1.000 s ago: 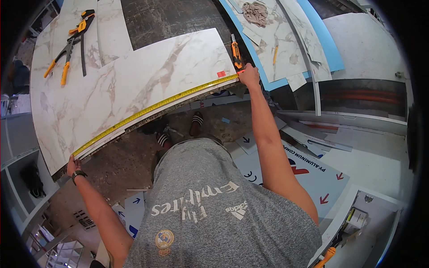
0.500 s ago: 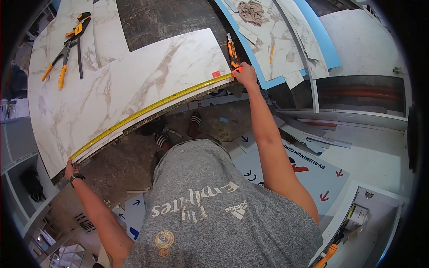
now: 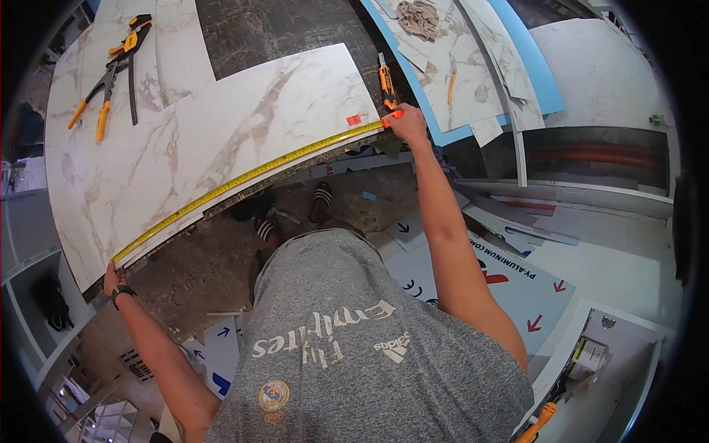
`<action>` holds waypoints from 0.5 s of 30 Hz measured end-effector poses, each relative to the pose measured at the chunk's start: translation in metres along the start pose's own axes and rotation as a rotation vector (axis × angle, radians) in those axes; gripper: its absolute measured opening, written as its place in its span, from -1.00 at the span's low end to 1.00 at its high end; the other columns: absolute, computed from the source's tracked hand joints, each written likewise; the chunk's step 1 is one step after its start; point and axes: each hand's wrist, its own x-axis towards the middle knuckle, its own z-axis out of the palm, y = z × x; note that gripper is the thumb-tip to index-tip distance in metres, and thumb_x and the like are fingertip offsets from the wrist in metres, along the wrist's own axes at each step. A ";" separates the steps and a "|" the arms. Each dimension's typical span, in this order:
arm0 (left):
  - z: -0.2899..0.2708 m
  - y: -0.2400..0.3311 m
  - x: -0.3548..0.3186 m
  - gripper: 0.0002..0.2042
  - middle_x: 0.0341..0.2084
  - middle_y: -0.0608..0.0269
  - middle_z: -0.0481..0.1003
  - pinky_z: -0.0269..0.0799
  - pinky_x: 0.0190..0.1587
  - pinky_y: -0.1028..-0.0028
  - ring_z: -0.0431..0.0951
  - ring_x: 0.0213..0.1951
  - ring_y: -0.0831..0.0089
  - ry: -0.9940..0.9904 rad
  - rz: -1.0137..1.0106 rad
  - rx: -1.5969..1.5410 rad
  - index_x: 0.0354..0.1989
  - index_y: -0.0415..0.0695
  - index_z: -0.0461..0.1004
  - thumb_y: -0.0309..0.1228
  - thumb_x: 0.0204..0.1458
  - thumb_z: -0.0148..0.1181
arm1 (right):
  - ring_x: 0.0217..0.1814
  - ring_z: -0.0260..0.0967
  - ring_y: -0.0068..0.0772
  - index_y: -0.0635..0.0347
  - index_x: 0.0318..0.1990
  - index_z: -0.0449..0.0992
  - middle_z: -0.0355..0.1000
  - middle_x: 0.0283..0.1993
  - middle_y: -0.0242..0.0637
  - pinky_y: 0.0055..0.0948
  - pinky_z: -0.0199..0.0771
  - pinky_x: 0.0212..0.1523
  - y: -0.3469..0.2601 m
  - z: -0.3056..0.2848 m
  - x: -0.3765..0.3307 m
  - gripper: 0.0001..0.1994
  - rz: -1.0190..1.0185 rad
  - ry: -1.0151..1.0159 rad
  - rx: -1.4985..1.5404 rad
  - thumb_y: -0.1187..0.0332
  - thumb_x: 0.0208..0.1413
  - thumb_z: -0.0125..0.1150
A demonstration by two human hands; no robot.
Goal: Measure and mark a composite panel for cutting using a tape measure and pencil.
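A yellow tape measure point(image 3: 251, 176) is stretched along the near edge of a white marble-patterned panel point(image 3: 170, 162). My right hand point(image 3: 408, 123) grips its orange case at the panel's right corner. At the other end, my left hand point(image 3: 115, 279) pinches the tape's tip against the panel's near left edge; part of its fingers is hidden under the edge. A small red square point(image 3: 354, 119) lies on the panel near the case. Just beyond my right hand rests an orange and black utility knife point(image 3: 386, 83).
A clamp point(image 3: 131, 44) and yellow-handled cutters point(image 3: 103, 96) lie at the far left of the panel. Across a gap on the right are panel offcuts point(image 3: 473, 81), a crumpled cloth point(image 3: 418, 20) and a yellow pencil point(image 3: 451, 87). Grey printed sheets point(image 3: 509, 295) lie on the floor.
The view has shifted slightly. Both hands keep their places at the two ends of the tape, which still lies along the panel's edge.
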 end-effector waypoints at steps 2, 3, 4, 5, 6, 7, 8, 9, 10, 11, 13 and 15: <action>0.000 0.002 -0.002 -0.70 -0.18 0.13 0.58 0.64 -0.23 0.47 0.59 -0.28 0.35 0.014 0.001 0.004 0.03 -0.18 0.61 -0.31 0.19 0.32 | 0.00 0.49 0.04 0.12 0.08 0.62 0.54 -0.03 0.02 -0.15 0.55 0.05 0.000 -0.001 -0.001 -0.48 -0.014 0.012 0.007 0.03 0.02 0.41; -0.001 0.003 -0.003 -0.70 -0.18 0.13 0.58 0.64 -0.23 0.47 0.59 -0.27 0.35 0.021 0.002 0.007 0.03 -0.18 0.61 -0.31 0.19 0.32 | 0.01 0.49 0.04 0.12 0.09 0.62 0.55 -0.02 0.02 -0.15 0.54 0.06 -0.001 -0.001 -0.002 -0.48 -0.021 0.018 0.010 0.03 0.02 0.41; -0.003 0.001 -0.006 -0.70 -0.18 0.13 0.58 0.64 -0.22 0.47 0.59 -0.27 0.35 0.027 0.004 0.010 0.03 -0.18 0.61 -0.30 0.19 0.32 | 0.01 0.49 0.04 0.12 0.09 0.62 0.55 -0.02 0.02 -0.15 0.54 0.06 0.000 0.000 -0.001 -0.48 -0.020 0.018 0.012 0.03 0.02 0.41; -0.004 0.002 -0.008 -0.69 -0.18 0.13 0.58 0.64 -0.22 0.47 0.59 -0.27 0.34 0.034 0.006 0.012 0.03 -0.18 0.60 -0.30 0.19 0.31 | 0.02 0.49 0.04 0.13 0.09 0.62 0.55 -0.02 0.02 -0.15 0.54 0.07 0.000 0.001 -0.001 -0.47 -0.022 0.027 0.021 0.02 0.02 0.41; -0.004 0.006 -0.007 -0.69 -0.17 0.13 0.58 0.64 -0.22 0.47 0.59 -0.26 0.34 0.040 0.008 0.015 0.04 -0.18 0.60 -0.30 0.19 0.31 | 0.03 0.49 0.05 0.13 0.10 0.61 0.55 -0.02 0.02 -0.15 0.54 0.07 0.000 0.002 0.000 -0.46 -0.023 0.035 0.030 0.02 0.02 0.41; -0.004 0.007 -0.007 -0.69 -0.17 0.13 0.58 0.65 -0.21 0.47 0.59 -0.26 0.34 0.048 0.010 0.017 0.04 -0.18 0.60 -0.30 0.19 0.31 | 0.03 0.49 0.05 0.13 0.10 0.61 0.55 -0.02 0.03 -0.15 0.54 0.08 0.000 0.004 0.000 -0.46 -0.025 0.044 0.039 0.01 0.02 0.41; -0.004 0.006 -0.009 -0.69 -0.17 0.13 0.58 0.65 -0.21 0.47 0.59 -0.25 0.34 0.055 0.012 0.020 0.04 -0.18 0.60 -0.29 0.19 0.31 | 0.04 0.49 0.05 0.14 0.11 0.60 0.54 -0.02 0.03 -0.15 0.54 0.08 0.000 0.005 0.000 -0.45 -0.027 0.052 0.049 0.01 0.02 0.41; -0.003 0.008 -0.010 -0.69 -0.16 0.13 0.58 0.65 -0.20 0.47 0.60 -0.25 0.34 0.062 0.013 0.022 0.04 -0.18 0.60 -0.29 0.19 0.31 | 0.04 0.49 0.05 0.14 0.11 0.60 0.54 -0.02 0.03 -0.15 0.54 0.08 0.000 0.005 0.000 -0.45 -0.027 0.052 0.049 0.01 0.02 0.41; -0.001 0.009 -0.011 -0.68 -0.16 0.12 0.58 0.65 -0.20 0.47 0.60 -0.25 0.34 0.068 0.014 0.024 0.04 -0.18 0.60 -0.29 0.19 0.31 | 0.05 0.49 0.06 0.14 0.11 0.60 0.54 -0.02 0.04 -0.14 0.54 0.08 0.001 0.006 0.000 -0.44 -0.023 0.054 0.053 0.00 0.02 0.41; -0.001 0.012 -0.012 -0.68 -0.16 0.12 0.58 0.65 -0.20 0.47 0.60 -0.24 0.34 0.075 0.015 0.026 0.05 -0.18 0.60 -0.29 0.20 0.31 | 0.05 0.49 0.06 0.14 0.12 0.59 0.54 -0.02 0.04 -0.14 0.54 0.08 0.002 0.006 -0.001 -0.43 -0.019 0.057 0.057 -0.01 0.02 0.41; 0.002 0.005 -0.017 -0.68 -0.15 0.12 0.58 0.65 -0.19 0.47 0.60 -0.24 0.33 0.086 0.015 0.031 0.05 -0.18 0.60 -0.28 0.20 0.31 | 0.06 0.49 0.07 0.15 0.13 0.57 0.54 -0.02 0.06 -0.13 0.54 0.08 0.004 0.006 -0.001 -0.41 -0.011 0.062 0.064 -0.02 0.02 0.41; -0.002 0.007 -0.017 -0.67 -0.14 0.12 0.58 0.66 -0.18 0.46 0.60 -0.23 0.33 0.106 0.017 0.033 0.06 -0.18 0.60 -0.27 0.20 0.31 | 0.05 0.50 0.06 0.15 0.14 0.57 0.55 -0.02 0.04 -0.13 0.55 0.07 0.003 0.007 -0.001 -0.41 -0.013 0.070 0.052 -0.02 0.03 0.41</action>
